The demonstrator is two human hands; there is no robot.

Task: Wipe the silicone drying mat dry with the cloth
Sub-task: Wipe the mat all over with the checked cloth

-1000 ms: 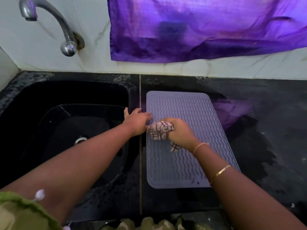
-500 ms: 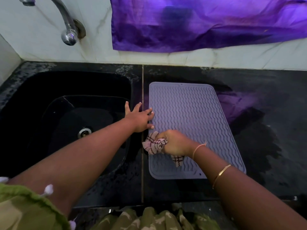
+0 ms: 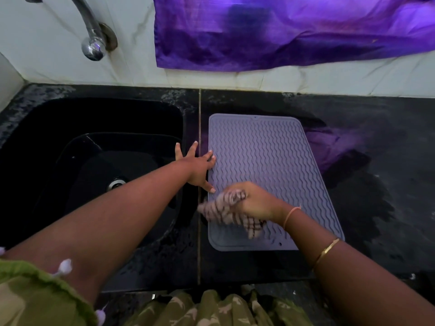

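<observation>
- The mat [image 3: 270, 161] lies flat on the black worktop [image 3: 381, 231], just right of the sink [image 3: 94, 123]. Its left edge runs along the worktop's seam, and its near right corner is hidden under the right forearm.
- The cloth [image 3: 223, 205] is blurred. Dark checks on a pale ground show, but its folds cannot be made out. It sits bunched on the mat's near left part, one end reaching past the mat's left edge.
- The right hand [image 3: 255, 201] has its fingers curled tight round the cloth and presses it onto the mat.
- The left hand [image 3: 196, 168] is spread wide, fingers straight. Its fingertips rest on the mat's left edge and its palm lies over the strip beside the sink.
- A bangle [image 3: 326, 251] and a thin band [image 3: 291, 215] circle the right forearm.
- The sink is dark inside, and only its drain [image 3: 115, 183] shows clearly.
- The tap [image 3: 93, 41] juts from the wall, its spout cut off at the top edge.
- A purple sheet [image 3: 282, 31] hangs behind the worktop, cut off at the top and right. Its purple sheen shows on the wet worktop beside the mat's far right corner.
</observation>
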